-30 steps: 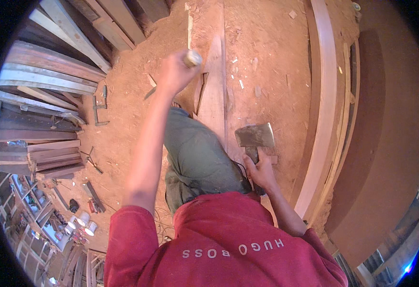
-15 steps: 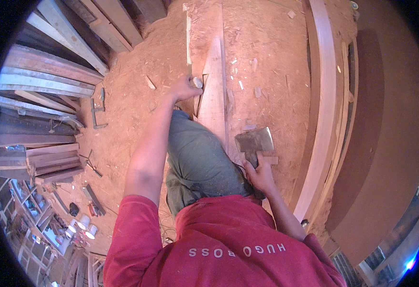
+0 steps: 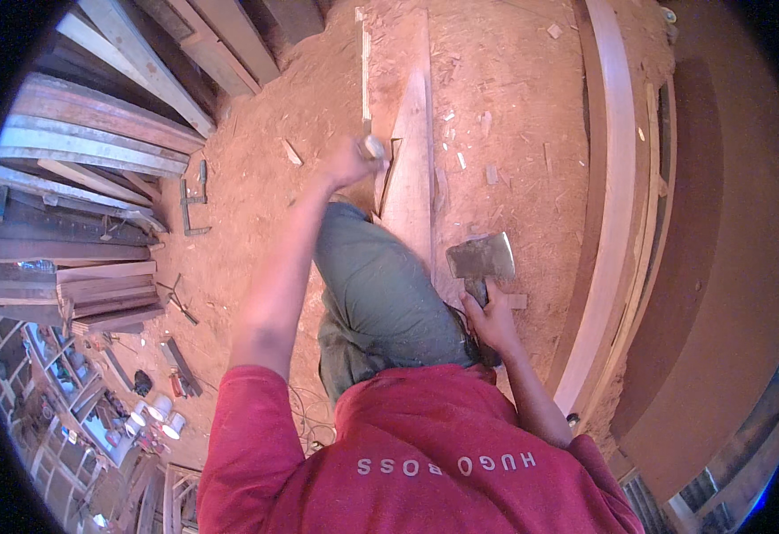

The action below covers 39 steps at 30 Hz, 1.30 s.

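My left hand point(image 3: 353, 164), slightly motion-blurred, grips a pale, round-ended tool handle point(image 3: 372, 147) just left of a notch in a long tapered wooden board point(image 3: 411, 187); the tool's working end is hidden. My right hand point(image 3: 494, 316) is closed on the short handle of an axe, whose broad grey head point(image 3: 483, 256) lies right of the board. My green-trousered leg point(image 3: 380, 298) extends over the board's near part.
Stacked planks point(image 3: 109, 289) line the left. Metal clamps point(image 3: 194, 200) and scattered tools point(image 3: 177, 383) lie on the shaving-covered dirt floor point(image 3: 514, 116). A long pale beam point(image 3: 612, 178) runs along the right, beside a large brown sheet point(image 3: 718, 267).
My left hand has come down toward me and right, to beside the board's notch; the tool's blade seen earlier is now hidden. My right hand stays on the axe. The view has shifted slightly.
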Motion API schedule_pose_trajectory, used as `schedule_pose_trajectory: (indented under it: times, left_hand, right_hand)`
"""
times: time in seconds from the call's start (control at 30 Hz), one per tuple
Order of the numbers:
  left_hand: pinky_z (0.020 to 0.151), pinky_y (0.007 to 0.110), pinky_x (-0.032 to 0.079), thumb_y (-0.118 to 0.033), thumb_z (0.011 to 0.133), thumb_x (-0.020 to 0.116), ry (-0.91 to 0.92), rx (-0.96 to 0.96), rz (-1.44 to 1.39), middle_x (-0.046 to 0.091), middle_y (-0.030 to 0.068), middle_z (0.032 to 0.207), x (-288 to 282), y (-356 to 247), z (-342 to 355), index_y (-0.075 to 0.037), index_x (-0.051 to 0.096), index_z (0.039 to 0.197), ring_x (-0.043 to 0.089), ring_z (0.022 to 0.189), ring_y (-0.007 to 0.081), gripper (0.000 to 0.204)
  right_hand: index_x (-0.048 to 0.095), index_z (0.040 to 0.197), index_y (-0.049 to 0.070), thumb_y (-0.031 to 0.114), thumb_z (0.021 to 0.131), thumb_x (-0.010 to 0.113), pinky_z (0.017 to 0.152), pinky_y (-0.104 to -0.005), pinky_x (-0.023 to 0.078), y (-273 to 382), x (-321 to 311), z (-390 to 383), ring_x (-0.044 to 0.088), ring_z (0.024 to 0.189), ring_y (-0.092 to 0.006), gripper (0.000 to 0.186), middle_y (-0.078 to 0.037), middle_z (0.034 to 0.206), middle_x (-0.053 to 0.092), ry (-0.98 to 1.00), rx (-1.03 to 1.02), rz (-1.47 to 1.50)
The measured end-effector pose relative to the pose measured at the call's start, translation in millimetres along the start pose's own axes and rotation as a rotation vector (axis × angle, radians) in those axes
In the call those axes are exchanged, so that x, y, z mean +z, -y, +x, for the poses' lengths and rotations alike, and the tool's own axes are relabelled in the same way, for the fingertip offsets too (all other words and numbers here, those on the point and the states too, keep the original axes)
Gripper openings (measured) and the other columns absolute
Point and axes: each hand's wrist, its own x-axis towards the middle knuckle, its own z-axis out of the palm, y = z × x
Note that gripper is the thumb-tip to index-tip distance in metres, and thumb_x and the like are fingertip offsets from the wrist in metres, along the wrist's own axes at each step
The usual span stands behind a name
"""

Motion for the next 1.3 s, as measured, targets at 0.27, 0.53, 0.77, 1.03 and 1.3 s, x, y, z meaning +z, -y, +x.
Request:
schedule_pose_trajectory:
  times: [0.27,0.53,0.77,1.03,1.3]
  left_hand:
    - [0.078,0.036,0.054,-0.010,0.069,0.081,-0.380,0.548,-0.287,0.071,0.0106,0.087,1,-94,-83,-0.008,0.069,0.094,0.069,0.085,0.0242,0.028]
    - [0.063,0.038,0.047,-0.018,0.080,0.079,-0.480,0.698,-0.399,0.061,0.0134,0.073,66,-110,-86,-0.004,0.061,0.078,0.062,0.068,0.0283,0.023]
    - [0.064,0.037,0.048,-0.016,0.081,0.078,-0.527,0.578,-0.567,0.063,0.0136,0.076,60,-90,-74,-0.003,0.065,0.084,0.062,0.069,0.0266,0.019]
    - [0.068,0.036,0.051,-0.019,0.076,0.081,-0.481,0.575,-0.486,0.066,0.0127,0.080,54,-72,-94,-0.004,0.065,0.086,0.065,0.073,0.0253,0.024]
    - [0.060,0.030,0.053,-0.023,0.083,0.080,-0.991,0.120,-0.759,0.066,0.0001,0.073,-46,-39,-68,-0.008,0.062,0.085,0.062,0.061,0.0124,0.023]
  right_hand:
    - [0.058,0.099,-0.002,0.021,0.092,0.067,0.060,-0.0359,0.047,37,-8,5,0.058,0.063,-0.0178,0.025,-0.007,0.070,0.062,-0.057,-0.040,-0.133]
    - [0.057,0.096,0.001,0.015,0.093,0.067,0.049,-0.0299,0.044,50,-12,-8,0.055,0.053,-0.0116,0.018,-0.004,0.068,0.059,-0.028,-0.007,0.073]
    - [0.055,0.090,0.002,0.016,0.093,0.067,0.049,-0.0321,0.043,76,-10,-16,0.055,0.052,-0.0137,0.019,-0.003,0.065,0.057,-0.016,0.001,0.116]
    - [0.053,0.093,0.003,0.012,0.097,0.061,0.046,-0.0266,0.043,75,-17,-16,0.054,0.051,-0.0106,0.012,-0.003,0.065,0.056,-0.166,-0.206,-0.029]
    - [0.050,0.095,0.002,0.012,0.097,0.061,0.044,-0.0270,0.042,104,-22,4,0.053,0.048,-0.0110,0.015,-0.004,0.064,0.055,-0.109,-0.177,0.003]
